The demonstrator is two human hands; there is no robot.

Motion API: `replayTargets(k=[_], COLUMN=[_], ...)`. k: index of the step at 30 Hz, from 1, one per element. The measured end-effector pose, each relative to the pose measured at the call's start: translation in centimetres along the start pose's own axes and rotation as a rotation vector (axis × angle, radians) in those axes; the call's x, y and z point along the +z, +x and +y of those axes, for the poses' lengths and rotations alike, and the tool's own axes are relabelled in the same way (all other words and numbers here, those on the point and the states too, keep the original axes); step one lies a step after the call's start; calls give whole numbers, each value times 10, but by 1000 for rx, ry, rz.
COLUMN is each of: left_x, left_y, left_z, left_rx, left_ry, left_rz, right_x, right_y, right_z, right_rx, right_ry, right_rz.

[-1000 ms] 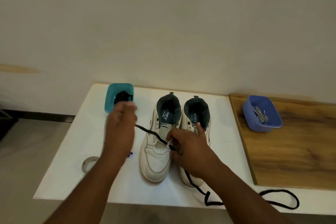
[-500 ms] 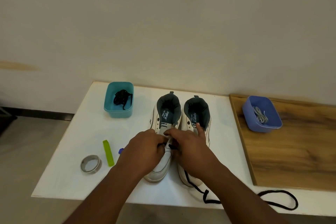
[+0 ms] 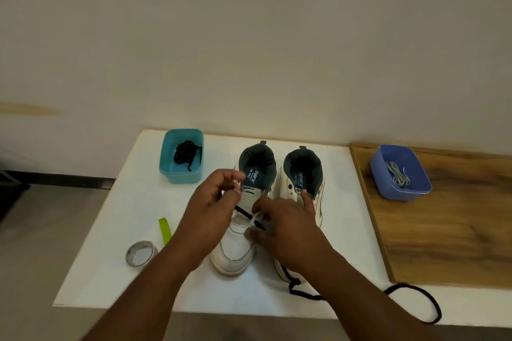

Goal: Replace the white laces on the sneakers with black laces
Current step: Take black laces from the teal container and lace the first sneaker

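Two white sneakers stand side by side on the white table (image 3: 110,266), toes toward me. A black lace (image 3: 245,212) crosses the lowest eyelets of the left sneaker (image 3: 235,249). My left hand (image 3: 213,207) pinches one end of that lace above the shoe's left side. My right hand (image 3: 285,227) presses on the left sneaker's right eyelet row, its index finger lying on the right sneaker (image 3: 304,174). The lace's long tail (image 3: 415,302) runs under my right arm and loops off the table's front edge.
A teal tub (image 3: 181,173) at the back left holds another black lace. A blue tub (image 3: 399,191) with white laces sits on the wooden board (image 3: 448,230) at the right. A tape roll (image 3: 140,253) and a green strip (image 3: 164,230) lie left of the shoes.
My left hand pulled the lace far left, came back to the eyelets, and has now drawn the lace end up and left again. My right hand has stayed on the shoe.
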State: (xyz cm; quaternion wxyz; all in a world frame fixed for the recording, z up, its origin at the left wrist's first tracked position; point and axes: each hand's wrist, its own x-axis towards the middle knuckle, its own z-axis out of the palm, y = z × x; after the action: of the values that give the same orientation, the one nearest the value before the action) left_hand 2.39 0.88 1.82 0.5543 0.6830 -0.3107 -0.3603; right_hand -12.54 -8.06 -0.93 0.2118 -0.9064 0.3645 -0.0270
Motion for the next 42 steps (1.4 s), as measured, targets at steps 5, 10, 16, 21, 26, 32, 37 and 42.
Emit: replayTargets(k=[5, 10, 16, 21, 26, 32, 37, 42], left_x=[-3, -15, -26, -21, -3, 19, 23, 19], left_y=[-10, -19, -22, -2, -6, -20, -20, -18], left_z=[24, 37, 44, 22, 15, 28, 26, 26], left_rx=[-157, -96, -63, -259, -332, -265, -304, -321], left_ry=[-890, -1194, -1002, -647, -594, -631, -774, -792], left_rz=[-346, -857, -496, 257, 149, -47, -68, -93], right_x=[5, 5, -21, -47, -31, -19, -2, -2], right_y=[-6, -8, -12, -4, -5, -17, -11, -5], right_z=[-16, -31, -36, -9, -1, -36, -42, -40], right_rx=[-124, -356, -126, 214, 262, -222, -209, -191], right_ry=[121, 431, 1091, 1262, 923, 249, 580, 634], right_rz=[147, 91, 184, 611, 487, 465, 394, 400])
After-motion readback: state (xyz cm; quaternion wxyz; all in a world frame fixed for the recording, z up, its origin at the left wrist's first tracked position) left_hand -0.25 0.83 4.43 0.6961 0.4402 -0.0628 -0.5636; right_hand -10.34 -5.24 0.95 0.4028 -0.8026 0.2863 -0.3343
